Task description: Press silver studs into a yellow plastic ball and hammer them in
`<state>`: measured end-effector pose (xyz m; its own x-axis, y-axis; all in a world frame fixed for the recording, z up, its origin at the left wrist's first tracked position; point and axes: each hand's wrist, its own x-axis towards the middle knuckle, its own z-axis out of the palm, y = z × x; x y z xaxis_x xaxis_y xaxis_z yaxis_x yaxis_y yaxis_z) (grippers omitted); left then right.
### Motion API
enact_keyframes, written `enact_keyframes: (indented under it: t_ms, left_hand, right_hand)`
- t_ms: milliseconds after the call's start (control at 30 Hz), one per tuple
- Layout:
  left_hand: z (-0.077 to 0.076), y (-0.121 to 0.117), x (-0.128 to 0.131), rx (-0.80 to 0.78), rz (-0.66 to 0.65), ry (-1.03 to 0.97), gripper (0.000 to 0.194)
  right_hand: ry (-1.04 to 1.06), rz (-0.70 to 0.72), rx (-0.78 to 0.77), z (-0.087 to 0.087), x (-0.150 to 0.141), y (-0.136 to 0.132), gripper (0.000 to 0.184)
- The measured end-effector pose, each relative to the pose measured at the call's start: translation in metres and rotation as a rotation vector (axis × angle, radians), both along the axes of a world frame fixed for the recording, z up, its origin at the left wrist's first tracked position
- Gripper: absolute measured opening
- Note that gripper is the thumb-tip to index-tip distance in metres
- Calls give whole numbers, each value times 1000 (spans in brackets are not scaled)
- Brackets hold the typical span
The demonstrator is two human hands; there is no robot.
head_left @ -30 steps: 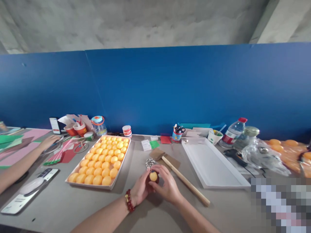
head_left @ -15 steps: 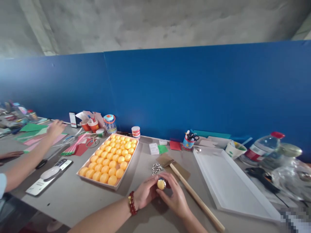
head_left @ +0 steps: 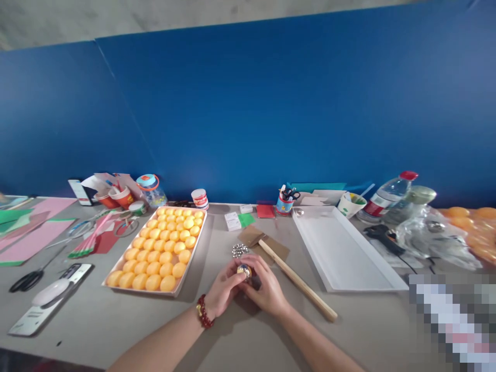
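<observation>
Mostly silvery, rounded, glossy piece (head_left: 244, 270), pinched between fingers (head_left: 235, 279) of left hand (head_left: 220, 294) and right hand (head_left: 270, 293).

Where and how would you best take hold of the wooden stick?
Likely round its nearer half, from above, with the right hand once free: the wooden stick is long and slender, lies slantwise, and that half is bare, while its far end rests over brown paper.

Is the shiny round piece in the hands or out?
In: the left hand and right hand curl around the shiny round piece.
</observation>
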<state>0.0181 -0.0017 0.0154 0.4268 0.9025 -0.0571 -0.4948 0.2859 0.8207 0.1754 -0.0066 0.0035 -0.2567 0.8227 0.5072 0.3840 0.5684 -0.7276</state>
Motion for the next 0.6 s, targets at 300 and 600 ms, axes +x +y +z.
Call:
enact_keyframes:
  t_ms: [300,600]
  left_hand:
    - [-7,-1,-3,59,60,144,32]
    - [4,-5,-8,460,80,490,37]
  right_hand:
    - [9,-22,-38,1,3,-4,44]
    - [110,103,-203,13,16,-9,41]
